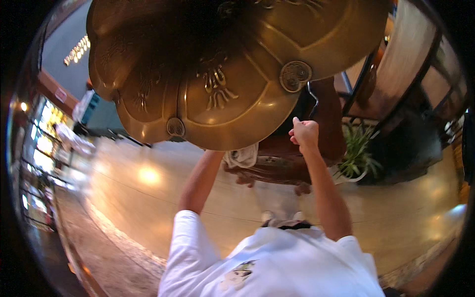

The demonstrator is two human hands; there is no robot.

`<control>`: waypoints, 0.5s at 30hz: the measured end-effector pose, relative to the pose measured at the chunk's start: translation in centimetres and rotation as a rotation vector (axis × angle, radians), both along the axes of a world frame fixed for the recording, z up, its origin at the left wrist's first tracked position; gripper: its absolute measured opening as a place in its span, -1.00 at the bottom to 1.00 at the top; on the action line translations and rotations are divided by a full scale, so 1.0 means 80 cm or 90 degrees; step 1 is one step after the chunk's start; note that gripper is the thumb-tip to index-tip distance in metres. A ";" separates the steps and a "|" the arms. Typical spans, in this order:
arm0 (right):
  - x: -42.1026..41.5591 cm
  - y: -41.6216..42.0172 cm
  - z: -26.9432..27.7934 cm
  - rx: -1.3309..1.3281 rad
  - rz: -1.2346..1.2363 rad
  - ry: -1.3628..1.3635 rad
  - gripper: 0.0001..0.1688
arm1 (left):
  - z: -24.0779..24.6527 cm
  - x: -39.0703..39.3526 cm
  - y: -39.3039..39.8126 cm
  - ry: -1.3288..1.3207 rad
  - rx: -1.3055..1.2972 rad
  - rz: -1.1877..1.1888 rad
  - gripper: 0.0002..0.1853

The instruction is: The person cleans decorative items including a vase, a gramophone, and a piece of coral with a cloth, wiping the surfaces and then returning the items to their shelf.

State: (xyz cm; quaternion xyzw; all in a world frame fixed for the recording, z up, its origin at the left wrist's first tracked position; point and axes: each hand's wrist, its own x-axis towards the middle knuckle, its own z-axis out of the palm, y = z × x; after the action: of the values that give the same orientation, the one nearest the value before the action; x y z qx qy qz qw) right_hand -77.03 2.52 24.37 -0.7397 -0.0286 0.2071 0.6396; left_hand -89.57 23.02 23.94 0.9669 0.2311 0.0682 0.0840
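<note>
A large brass gramophone horn [230, 122] with a scalloped rim and raised ornaments fills the upper middle. Below and behind it stands a reddish-brown wooden cabinet [326, 148]. A thin, bent metal crank [313, 94] runs down from behind the horn's rim to my right hand [306, 134], whose fingers are curled around its lower end. My left forearm [202, 182] reaches up under the horn, which hides the left hand. Close to that wrist, a whitish cloth [245, 155] lies at the cabinet's edge; whether the left hand touches it is hidden.
A potted plant [356, 156] with long green leaves stands right of the cabinet, beside a dark bulky object [404, 144]. Smooth tan floor [137, 200] surrounds my feet. A person in white [72, 137] appears blurred at far left, near bright windows [44, 130].
</note>
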 end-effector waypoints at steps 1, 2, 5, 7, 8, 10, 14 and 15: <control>-0.012 0.004 0.005 0.000 0.058 -0.010 -0.53 | 0.010 -0.021 0.007 0.025 0.022 0.038 -0.43; -0.008 0.003 0.000 -0.001 0.053 -0.018 -0.53 | 0.014 -0.001 0.006 0.044 0.038 0.024 -0.42; -0.002 0.003 -0.008 0.022 0.036 0.017 -0.54 | 0.038 0.015 -0.029 0.073 0.028 -0.016 -0.39; 0.000 -0.003 -0.002 0.009 0.062 0.009 -0.57 | 0.043 0.006 -0.050 -0.004 -0.010 -0.129 -0.29; 0.001 -0.005 0.004 0.009 0.084 0.025 -0.55 | 0.033 -0.003 -0.050 -0.051 0.094 -0.160 -0.33; 0.016 -0.008 0.002 0.039 0.131 0.057 -0.53 | 0.028 0.003 -0.053 -0.058 0.186 -0.156 -0.41; 0.023 -0.015 0.003 0.085 0.336 0.251 -0.60 | 0.030 0.029 -0.079 -0.065 0.133 -0.108 -0.60; 0.012 -0.019 0.013 0.108 0.353 0.288 -0.62 | 0.023 0.035 -0.081 -0.084 0.127 -0.110 -0.62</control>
State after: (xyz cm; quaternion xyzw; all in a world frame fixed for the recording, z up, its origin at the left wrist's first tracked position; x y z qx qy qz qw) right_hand -76.09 1.02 25.37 -0.5834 -0.1028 0.5280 0.6085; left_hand -86.78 16.54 25.75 0.9801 0.1332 0.1470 0.0080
